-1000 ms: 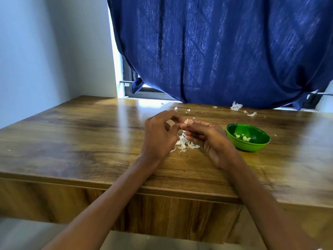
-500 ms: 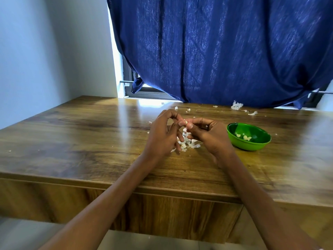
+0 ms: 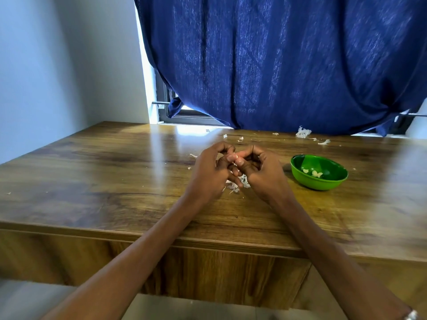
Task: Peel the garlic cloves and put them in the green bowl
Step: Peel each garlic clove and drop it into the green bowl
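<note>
My left hand and my right hand meet above the middle of the wooden table, fingertips pinched together on a garlic clove that is almost wholly hidden between them. A heap of white garlic skins lies on the table just under the hands. The green bowl stands to the right of my right hand, a short gap away, and holds a few pale peeled cloves.
More garlic skins and small scraps lie along the far edge under the blue curtain. The table's front edge runs below my forearms. A pale wall stands at the left.
Both hands have drawn closer together and rolled inward, fingers now curled tight around the clove; a second ago the right fingers lay more stretched out. The bowl has not moved.
</note>
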{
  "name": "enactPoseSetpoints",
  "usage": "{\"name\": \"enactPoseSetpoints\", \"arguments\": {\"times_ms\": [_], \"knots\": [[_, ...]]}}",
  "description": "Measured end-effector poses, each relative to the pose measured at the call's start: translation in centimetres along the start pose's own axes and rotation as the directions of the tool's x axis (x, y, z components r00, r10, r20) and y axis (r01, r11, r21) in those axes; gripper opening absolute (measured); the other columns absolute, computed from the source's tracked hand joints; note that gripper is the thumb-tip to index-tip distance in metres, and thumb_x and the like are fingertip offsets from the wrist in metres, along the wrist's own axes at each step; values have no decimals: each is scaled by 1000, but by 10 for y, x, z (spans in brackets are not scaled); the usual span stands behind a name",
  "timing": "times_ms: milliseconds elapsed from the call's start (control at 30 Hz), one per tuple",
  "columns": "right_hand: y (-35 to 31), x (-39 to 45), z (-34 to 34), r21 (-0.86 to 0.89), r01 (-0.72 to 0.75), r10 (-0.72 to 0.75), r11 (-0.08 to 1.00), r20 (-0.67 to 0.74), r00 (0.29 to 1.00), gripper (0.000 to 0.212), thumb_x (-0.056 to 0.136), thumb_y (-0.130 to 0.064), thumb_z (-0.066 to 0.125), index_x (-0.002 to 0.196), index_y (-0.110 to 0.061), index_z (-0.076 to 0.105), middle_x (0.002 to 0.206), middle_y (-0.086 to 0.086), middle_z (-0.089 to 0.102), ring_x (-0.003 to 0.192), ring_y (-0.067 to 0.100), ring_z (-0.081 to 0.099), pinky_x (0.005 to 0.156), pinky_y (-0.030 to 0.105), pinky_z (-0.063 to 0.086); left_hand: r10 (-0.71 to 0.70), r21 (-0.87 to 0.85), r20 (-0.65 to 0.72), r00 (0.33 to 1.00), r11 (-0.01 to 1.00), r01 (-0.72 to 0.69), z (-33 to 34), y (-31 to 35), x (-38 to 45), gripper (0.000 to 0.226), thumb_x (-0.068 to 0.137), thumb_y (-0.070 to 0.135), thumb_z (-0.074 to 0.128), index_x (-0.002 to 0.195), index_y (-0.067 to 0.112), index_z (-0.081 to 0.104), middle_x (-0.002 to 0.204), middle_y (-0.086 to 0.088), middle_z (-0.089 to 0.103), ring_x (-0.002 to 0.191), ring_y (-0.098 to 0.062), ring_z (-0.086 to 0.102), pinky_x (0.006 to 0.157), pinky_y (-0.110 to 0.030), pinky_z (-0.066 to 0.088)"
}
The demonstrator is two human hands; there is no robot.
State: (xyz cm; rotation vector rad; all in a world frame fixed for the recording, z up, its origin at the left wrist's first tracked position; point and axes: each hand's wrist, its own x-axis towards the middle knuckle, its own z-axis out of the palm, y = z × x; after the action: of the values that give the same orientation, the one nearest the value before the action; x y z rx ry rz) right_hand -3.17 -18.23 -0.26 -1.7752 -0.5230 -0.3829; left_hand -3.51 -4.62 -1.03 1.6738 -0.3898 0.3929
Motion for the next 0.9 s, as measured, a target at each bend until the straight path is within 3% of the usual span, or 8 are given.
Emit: {"name": "enactPoseSetpoints", "arguments": {"times_ms": [100, 167, 200, 300, 400, 533, 633, 900], "knots": [[0, 0, 2, -8, 26, -26, 1000, -7, 1000, 13, 96, 0, 61, 93, -12, 67, 88, -2, 73, 78, 4, 67, 69, 14, 53, 57, 69, -60, 997, 996, -53, 3, -2, 1, 21, 98, -14, 45, 87, 4, 51, 67, -9, 61, 53, -24, 69, 48, -47, 57], [0, 0, 4, 4, 37, -37, 999, -9, 999, 13, 96, 1, 59, 93, -10, 65, 87, 2, 72, 77, 9, 67, 66, 15, 53, 110, 141, -120, 987, 986, -92, 5, -4, 2, 27, 94, -15, 45, 87, 9, 53, 73, -13, 63, 59, -21, 69, 44, -27, 48], [0, -1, 5, 17, 39, -39, 999, -8, 999, 11, 96, 2, 59, 94, -7, 64, 84, 4, 70, 74, 8, 66, 64, 16, 53, 154, 196, -148, 977, 973, -123, 5, -4, 2, 28, 90, -15, 46, 86, 12, 54, 76, -11, 63, 64, -20, 66, 47, -24, 45], [2, 0, 6, 68, 23, -22, 997, -4, 1000, 3, 96, 2, 58, 96, 0, 60, 78, 9, 66, 73, 8, 66, 65, 22, 58, 250, 316, -184, 951, 931, -184, 6, -3, 1, 27, 83, -16, 49, 85, 10, 55, 78, 0, 57, 72, -14, 58, 55, -28, 46], [0, 0, 5, 98, -15, 16, 995, -12, 1000, 4, 97, -1, 60, 100, 0, 63, 78, 10, 67, 70, 3, 66, 63, 19, 57, 156, 123, -145, 977, 983, -138, 6, 3, 0, 16, 97, -12, 51, 90, 3, 53, 79, -6, 57, 59, -4, 63, 49, -20, 52], [-2, 1, 2, 123, -41, 49, 992, -59, 997, 7, 95, -8, 65, 96, -14, 66, 84, 4, 72, 73, 0, 68, 64, 15, 53, 146, -6, -110, 983, 989, -147, 5, 5, -2, 11, 102, -2, 53, 93, 4, 53, 77, -7, 57, 56, -16, 67, 52, -36, 60], [-3, 1, 2, 145, -58, 67, 988, -59, 996, 10, 94, -8, 66, 97, -18, 68, 86, -1, 73, 76, 2, 70, 69, 18, 57, 164, -21, -141, 976, 985, -168, 3, 8, -4, 11, 101, -1, 55, 93, 5, 57, 81, -5, 61, 56, -21, 68, 49, -33, 59], [-8, 0, 0, 203, -75, 89, 976, -61, 994, 15, 94, -6, 65, 97, -20, 67, 86, 0, 73, 68, 6, 71, 64, 19, 57, 169, 20, -241, 956, 985, -170, -1, 11, -3, 10, 94, 0, 68, 104, 4, 67, 92, 0, 71, 52, -21, 68, 44, -33, 57]]}}
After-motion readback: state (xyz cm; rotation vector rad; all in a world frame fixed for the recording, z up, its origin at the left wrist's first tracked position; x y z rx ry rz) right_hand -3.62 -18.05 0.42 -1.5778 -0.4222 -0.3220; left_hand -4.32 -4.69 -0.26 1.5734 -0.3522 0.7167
